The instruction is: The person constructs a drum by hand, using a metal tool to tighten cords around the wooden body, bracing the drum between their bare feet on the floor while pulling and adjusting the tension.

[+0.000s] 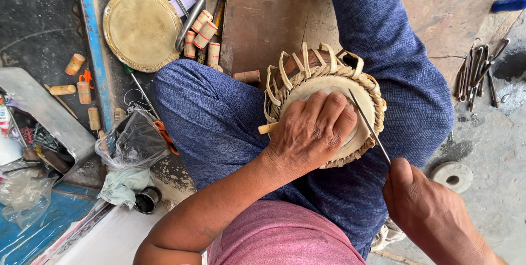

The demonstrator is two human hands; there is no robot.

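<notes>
Pressing down — left hand (pixel 312 130) atop drum (pixel 364 87), right hand (pixel 424 207) beside.

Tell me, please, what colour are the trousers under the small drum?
Blue, finely speckled; the trousers show best in the head view, beneath the drum.

Small strap-laced drum (pixel 323 81) upright between knees, thin metal rod (pixel 370 128) across its rim.

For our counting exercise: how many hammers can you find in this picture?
1. The hammer lies on the ground near the top, beside the round brass disc and over the small wooden dowels. Others may be hidden.
</notes>
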